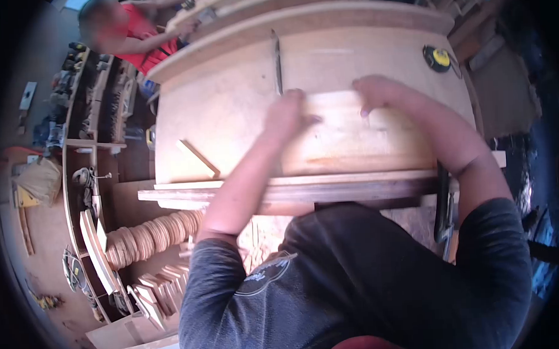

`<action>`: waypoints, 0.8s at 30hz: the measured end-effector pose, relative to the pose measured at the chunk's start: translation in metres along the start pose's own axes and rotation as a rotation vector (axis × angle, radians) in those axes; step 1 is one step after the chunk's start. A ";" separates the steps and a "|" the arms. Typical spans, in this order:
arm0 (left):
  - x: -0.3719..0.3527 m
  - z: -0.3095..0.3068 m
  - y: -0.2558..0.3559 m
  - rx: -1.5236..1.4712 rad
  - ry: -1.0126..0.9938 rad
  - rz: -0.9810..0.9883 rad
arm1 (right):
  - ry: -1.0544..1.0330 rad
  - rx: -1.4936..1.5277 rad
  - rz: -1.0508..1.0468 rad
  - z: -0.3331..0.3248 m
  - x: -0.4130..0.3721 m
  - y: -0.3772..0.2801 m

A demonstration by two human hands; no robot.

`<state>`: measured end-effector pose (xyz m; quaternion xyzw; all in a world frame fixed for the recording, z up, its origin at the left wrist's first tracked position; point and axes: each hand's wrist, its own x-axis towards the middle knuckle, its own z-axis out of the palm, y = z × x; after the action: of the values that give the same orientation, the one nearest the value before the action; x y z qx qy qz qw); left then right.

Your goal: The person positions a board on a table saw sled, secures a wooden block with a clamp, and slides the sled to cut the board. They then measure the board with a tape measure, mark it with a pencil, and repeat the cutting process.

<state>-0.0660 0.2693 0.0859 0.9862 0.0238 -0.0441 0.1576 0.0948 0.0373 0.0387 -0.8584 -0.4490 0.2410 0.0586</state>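
A pale wooden board point(346, 132), smeared by motion, stands between my hands over the workbench top point(221, 102). My left hand point(287, 116) is closed on the board's upper left corner, its thumb on the near face. At the upper right side, my right hand point(378, 94) grips the same board, thumb also in front. Just beyond my left hand lies a narrow dark metal strip point(277, 61). A short wooden stick point(197, 157) rests on the bench to the left.
A yellow and black tape measure point(437, 57) sits at the back right. A raised wooden ledge point(311, 18) runs along the far side. Stacked wooden pieces point(152, 237) fill a shelf at lower left. Another person in a red top point(142, 34) works beyond the bench.
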 end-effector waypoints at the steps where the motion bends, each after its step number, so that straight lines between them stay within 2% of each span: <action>1: 0.009 0.015 0.007 -0.004 0.075 0.144 | -0.005 -0.017 0.016 0.001 -0.002 -0.002; 3: 0.031 0.040 0.020 0.078 0.092 0.216 | -0.017 0.001 0.059 -0.008 -0.008 -0.013; 4: 0.042 0.054 0.018 0.039 0.033 0.215 | 0.013 -0.018 0.050 -0.007 -0.008 -0.013; 5: 0.051 0.059 0.017 -0.001 -0.028 0.214 | -0.006 -0.010 0.075 -0.004 -0.006 -0.011; 6: 0.050 0.051 0.022 0.012 -0.006 0.221 | -0.030 0.002 0.103 -0.008 -0.006 -0.015; 8: 0.042 0.047 0.035 0.077 -0.210 0.164 | -0.022 -0.008 0.139 -0.012 -0.008 -0.018; 13: 0.054 0.056 0.035 0.130 -0.230 0.179 | -0.008 0.069 0.199 -0.012 -0.012 -0.015; 16: 0.054 0.054 0.034 0.197 -0.253 0.171 | 0.120 -0.115 0.396 -0.007 -0.034 -0.044; 17: 0.056 0.054 0.033 0.196 -0.257 0.182 | 0.131 -0.123 0.406 -0.004 -0.045 -0.055; 19: 0.056 0.049 0.035 0.214 -0.269 0.193 | 0.351 -0.182 0.441 0.000 -0.070 -0.076; 20: 0.058 0.048 0.039 0.231 -0.301 0.195 | 0.358 -0.190 0.470 -0.003 -0.086 -0.090; 22: 0.062 0.046 0.037 0.239 -0.294 0.227 | 0.614 -0.003 0.390 -0.003 -0.139 -0.121; 23: 0.062 0.051 0.037 0.258 -0.298 0.233 | 0.602 0.011 0.470 0.004 -0.170 -0.132; 24: 0.064 0.048 0.041 0.286 -0.337 0.234 | 0.768 0.065 0.479 0.013 -0.203 -0.143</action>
<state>-0.0041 0.2178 0.0469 0.9732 -0.1238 -0.1924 0.0222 -0.1150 -0.0416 0.1459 -0.9630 -0.1758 -0.0745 0.1904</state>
